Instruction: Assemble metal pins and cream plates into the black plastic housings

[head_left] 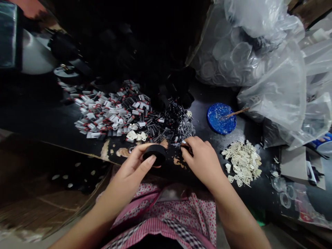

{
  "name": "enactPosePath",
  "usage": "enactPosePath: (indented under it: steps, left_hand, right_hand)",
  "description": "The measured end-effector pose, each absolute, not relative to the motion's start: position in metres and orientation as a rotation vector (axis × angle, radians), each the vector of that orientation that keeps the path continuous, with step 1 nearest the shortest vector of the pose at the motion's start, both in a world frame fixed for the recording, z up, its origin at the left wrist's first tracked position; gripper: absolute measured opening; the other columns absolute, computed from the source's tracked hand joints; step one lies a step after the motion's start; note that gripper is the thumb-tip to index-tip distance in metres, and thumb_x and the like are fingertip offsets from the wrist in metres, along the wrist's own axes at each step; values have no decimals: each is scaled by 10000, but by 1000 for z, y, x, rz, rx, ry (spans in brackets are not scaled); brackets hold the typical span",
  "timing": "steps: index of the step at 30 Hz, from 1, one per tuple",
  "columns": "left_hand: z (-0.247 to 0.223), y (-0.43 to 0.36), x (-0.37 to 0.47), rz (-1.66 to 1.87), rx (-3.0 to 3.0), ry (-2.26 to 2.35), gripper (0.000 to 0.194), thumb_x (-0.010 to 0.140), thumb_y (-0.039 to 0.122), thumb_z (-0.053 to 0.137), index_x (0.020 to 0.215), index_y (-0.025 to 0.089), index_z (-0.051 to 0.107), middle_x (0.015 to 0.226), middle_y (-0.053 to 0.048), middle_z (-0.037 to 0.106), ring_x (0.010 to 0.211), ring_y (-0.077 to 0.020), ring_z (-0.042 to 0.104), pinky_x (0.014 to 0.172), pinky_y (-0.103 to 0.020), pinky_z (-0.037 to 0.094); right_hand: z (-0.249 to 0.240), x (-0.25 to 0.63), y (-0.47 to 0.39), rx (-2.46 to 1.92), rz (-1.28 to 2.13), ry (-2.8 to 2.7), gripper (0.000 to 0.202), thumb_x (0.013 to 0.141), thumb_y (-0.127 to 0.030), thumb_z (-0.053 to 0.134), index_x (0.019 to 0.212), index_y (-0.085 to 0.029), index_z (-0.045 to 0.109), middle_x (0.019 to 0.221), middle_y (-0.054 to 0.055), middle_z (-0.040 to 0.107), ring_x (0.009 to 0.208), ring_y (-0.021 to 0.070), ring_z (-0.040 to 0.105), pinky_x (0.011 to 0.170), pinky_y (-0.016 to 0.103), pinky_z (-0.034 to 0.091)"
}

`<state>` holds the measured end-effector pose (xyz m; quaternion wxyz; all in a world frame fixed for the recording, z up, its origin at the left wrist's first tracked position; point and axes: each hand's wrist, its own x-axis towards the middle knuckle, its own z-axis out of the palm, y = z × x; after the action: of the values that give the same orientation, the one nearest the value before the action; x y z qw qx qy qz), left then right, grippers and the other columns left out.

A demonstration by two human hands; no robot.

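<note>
My left hand (138, 164) is closed round a black round cap-like part (155, 154), held at the table's front edge. To its right my right hand (198, 155) is closed, thumb and fingers pinched at the edge of a pile of small grey and black pieces (186, 127). A small pale tip shows at those fingers, too small to name. Beyond my left hand spreads a heap of white and grey cylinders with red rings (109, 112). Thin black springs (155, 130) lie between the two piles, with a few cream plates (131, 135) in front.
Right of my hands lies a pile of cream flat plates (243, 160). Behind it sits a blue lid of grease (221, 118) with a stick. Clear plastic bags (275, 83) crowd the right; an open carton (52, 204) stands below the table edge at left.
</note>
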<state>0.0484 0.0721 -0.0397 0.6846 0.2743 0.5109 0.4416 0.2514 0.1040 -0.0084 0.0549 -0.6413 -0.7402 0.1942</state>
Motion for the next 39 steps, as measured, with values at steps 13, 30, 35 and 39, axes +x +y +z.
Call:
enactPosePath:
  steps: [13, 30, 35, 39]
  left_hand:
    - [-36, 79, 54, 1047, 521, 1106, 180, 916, 311, 692, 1088, 265, 707, 1085, 3, 729, 954, -167, 672, 858, -245, 580]
    - [-27, 71, 54, 1036, 448, 1084, 170, 908, 314, 694, 1069, 263, 711, 1110, -37, 721, 1121, -237, 637, 930, -324, 587]
    - [-24, 76, 49, 1129, 359, 1127, 113, 928, 270, 663, 1034, 251, 696, 1029, -18, 731, 948, -192, 698, 883, -299, 605]
    - [-27, 75, 47, 1120, 357, 1139, 104, 907, 249, 690, 1008, 235, 713, 994, -10, 727, 854, -162, 699, 816, -242, 614]
  right_hand:
    - [1, 255, 104, -1867, 768, -2286, 102, 961, -173, 553, 955, -197, 651, 976, 16, 729, 884, 187, 648, 794, 337, 361]
    - [-11, 234, 92, -1785, 714, -2322, 63, 924, -204, 606, 879, -187, 647, 891, 6, 732, 799, 182, 642, 778, 338, 323]
    - [-10, 244, 89, -1875, 781, -2167, 69, 938, -184, 588, 920, -191, 654, 935, 5, 733, 837, 185, 646, 793, 329, 332]
    - [-10, 232, 88, -1861, 754, -2280, 99, 957, -206, 562, 937, -195, 659, 955, 14, 740, 831, 193, 652, 781, 344, 329]
